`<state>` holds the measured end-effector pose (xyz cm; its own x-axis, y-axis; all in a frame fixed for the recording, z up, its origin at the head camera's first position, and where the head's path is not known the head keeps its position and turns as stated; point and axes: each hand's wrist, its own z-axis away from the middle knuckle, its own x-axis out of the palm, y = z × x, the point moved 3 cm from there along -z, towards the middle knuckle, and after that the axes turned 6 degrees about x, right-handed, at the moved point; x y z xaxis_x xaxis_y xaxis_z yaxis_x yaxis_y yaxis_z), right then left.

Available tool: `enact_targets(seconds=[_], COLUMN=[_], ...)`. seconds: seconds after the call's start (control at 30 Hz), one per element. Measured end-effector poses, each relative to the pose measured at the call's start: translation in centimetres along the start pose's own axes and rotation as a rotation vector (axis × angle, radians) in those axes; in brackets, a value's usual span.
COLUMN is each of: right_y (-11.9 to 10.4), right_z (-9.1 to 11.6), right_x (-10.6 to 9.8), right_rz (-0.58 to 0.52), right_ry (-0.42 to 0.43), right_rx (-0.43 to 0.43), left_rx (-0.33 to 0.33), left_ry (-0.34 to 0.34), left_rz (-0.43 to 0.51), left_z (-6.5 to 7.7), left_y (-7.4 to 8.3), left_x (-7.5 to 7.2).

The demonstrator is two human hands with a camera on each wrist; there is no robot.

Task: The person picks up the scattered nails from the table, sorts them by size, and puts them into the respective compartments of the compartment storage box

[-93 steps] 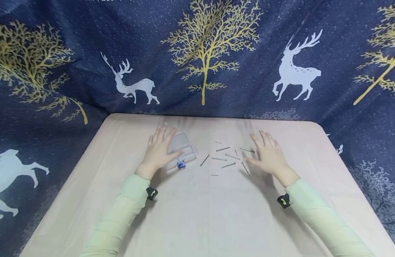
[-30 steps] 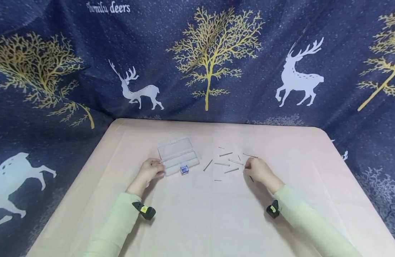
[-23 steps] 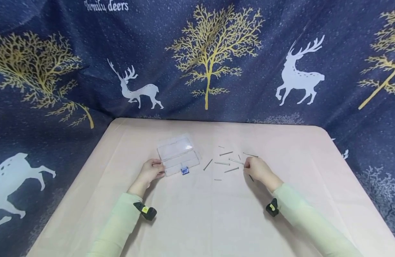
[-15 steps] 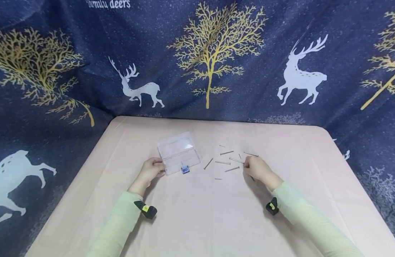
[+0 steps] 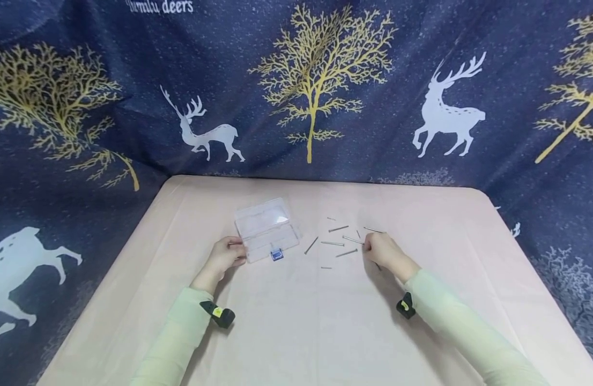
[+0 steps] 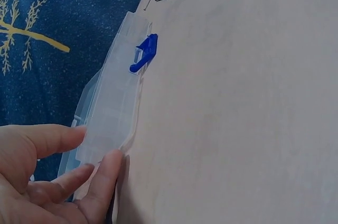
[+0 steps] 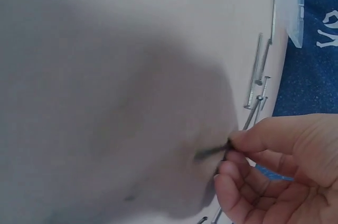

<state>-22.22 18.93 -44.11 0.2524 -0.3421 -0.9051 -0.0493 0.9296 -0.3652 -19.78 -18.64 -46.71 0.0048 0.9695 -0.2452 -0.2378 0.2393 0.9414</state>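
Observation:
An open clear plastic storage box [image 5: 286, 237] with a blue latch [image 5: 276, 254] lies left of centre, its lid [image 5: 261, 214] folded back. My left hand [image 5: 223, 258] holds the near left end of the box. In the left wrist view the thumb [image 6: 58, 139] is at its upper edge and the fingertips [image 6: 108, 168] at its lower corner. My right hand [image 5: 385, 253] pinches a nail [image 7: 211, 152] between thumb and index finger, low over the table. Several loose nails lie between the hands, among them one nail [image 5: 333, 244] in the middle and another nail [image 5: 311, 245] nearest the box.
A pale cloth-covered table [image 5: 296, 327] carries everything. Small short nails [image 5: 326, 267] lie scattered with the longer ones; one long nail [image 5: 373, 230] is just beyond the right hand. A dark blue deer-print curtain [image 5: 354, 145] hangs behind the far edge.
From spread out above the table, my left hand has come to the box end and my right hand down to a nail, now pinched. Over the last second both hands stay nearly still.

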Motion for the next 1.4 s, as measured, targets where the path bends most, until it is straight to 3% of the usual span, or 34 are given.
enact_targets(seconds=[0.77, 1.4], right_y=[-0.1, 1.6], right_z=[0.0, -0.2], right_x=[-0.7, -2.2], right_rz=[0.075, -0.054], right_ry=[-0.072, -0.003], right_rx=[-0.045, -0.184], left_rx=[-0.023, -0.026], left_ry=[-0.004, -0.002], left_rz=[0.02, -0.001], left_z=[-0.5, -0.5], left_y=[-0.4, -0.4], left_x=[-0.2, -0.1])
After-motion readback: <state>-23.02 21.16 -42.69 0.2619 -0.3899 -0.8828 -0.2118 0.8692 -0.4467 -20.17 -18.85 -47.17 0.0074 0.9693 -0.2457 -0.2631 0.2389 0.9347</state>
